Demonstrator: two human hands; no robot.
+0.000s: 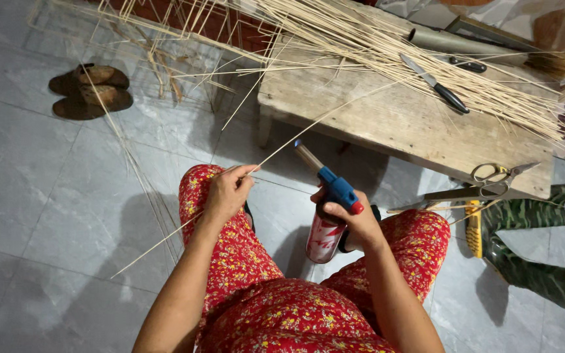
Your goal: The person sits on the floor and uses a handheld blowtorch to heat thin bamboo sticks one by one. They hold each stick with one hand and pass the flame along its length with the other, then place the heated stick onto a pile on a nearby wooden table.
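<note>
Home craft workshop, bamboo strips (387, 46), workbench (387, 124), scissors (492, 173)

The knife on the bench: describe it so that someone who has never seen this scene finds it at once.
Start at the worn wooden bench beyond the person's knees, strewn with thin pale bamboo strips. The knife lies slantwise near the middle of its top, bare blade toward the far edge, black handle nearer. Unlike the scissors at the bench's near right corner, it is one straight piece.

Thin pale bamboo strip (276, 149), long, slanting from lower left up toward the bench. Blue-headed gas torch (329, 208) on red-white canister, nozzle tilted toward strip.
</note>
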